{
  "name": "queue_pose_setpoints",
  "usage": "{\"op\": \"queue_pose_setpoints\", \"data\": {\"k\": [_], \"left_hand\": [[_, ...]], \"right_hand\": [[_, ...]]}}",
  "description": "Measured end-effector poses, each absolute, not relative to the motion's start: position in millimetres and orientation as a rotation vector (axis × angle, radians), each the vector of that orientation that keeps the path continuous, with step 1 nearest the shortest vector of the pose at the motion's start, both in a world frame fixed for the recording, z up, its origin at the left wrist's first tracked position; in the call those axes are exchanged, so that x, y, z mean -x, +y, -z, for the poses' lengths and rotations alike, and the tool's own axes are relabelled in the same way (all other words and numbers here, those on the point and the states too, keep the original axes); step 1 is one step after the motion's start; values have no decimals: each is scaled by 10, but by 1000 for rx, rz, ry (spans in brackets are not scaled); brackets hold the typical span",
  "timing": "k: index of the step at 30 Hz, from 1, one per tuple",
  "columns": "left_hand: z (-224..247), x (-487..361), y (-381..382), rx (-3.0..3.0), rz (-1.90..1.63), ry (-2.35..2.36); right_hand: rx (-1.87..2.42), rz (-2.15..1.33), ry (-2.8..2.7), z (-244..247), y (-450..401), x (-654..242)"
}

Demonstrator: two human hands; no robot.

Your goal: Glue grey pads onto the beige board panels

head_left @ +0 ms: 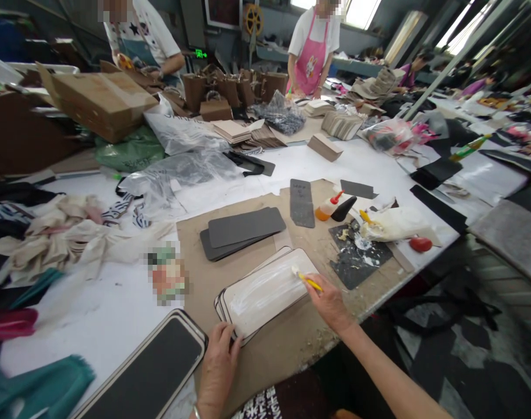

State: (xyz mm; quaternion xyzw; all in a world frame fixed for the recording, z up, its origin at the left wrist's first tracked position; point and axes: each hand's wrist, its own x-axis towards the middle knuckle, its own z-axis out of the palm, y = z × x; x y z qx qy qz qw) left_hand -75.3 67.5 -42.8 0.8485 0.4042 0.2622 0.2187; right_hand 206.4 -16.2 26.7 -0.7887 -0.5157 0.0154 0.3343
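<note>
In my right hand (330, 302) is a small brush (312, 283) with a yellow handle. Its white tip touches the right part of the top beige panel (265, 291), which has rounded corners and wet white streaks of what looks like glue. Several such panels with dark edges lie stacked unevenly under it. My left hand (221, 361) grips the stack's near left corner with bent fingers. Just left of that hand lies a pile of dark grey panels with beige borders (152, 366). Loose dark grey panels (248, 227) rest behind the beige stack.
To the right, a glue-smeared dark board (356, 256) lies beside a white bag (396, 224), a red-capped bottle (328, 206) and a black nozzle (344, 208). Fabric scraps (64, 233) cover the left side. Farther back are a cardboard box (99, 99), brown bags (217, 105) and co-workers.
</note>
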Motion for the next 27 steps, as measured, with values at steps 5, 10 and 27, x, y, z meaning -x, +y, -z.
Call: {"op": "queue_pose_setpoints", "data": {"k": [5,10,27], "left_hand": [[528,665,635,-2030,-696,1314],[556,623,652,-1757,-668,1445],[297,496,635,-1414,-605,1551]], "right_hand": [[2046,88,-1408,-283,-43,-2253],[2062,149,-1661,-190,107,-2295],[1573,-370,-2017,-383,448,-942]]}}
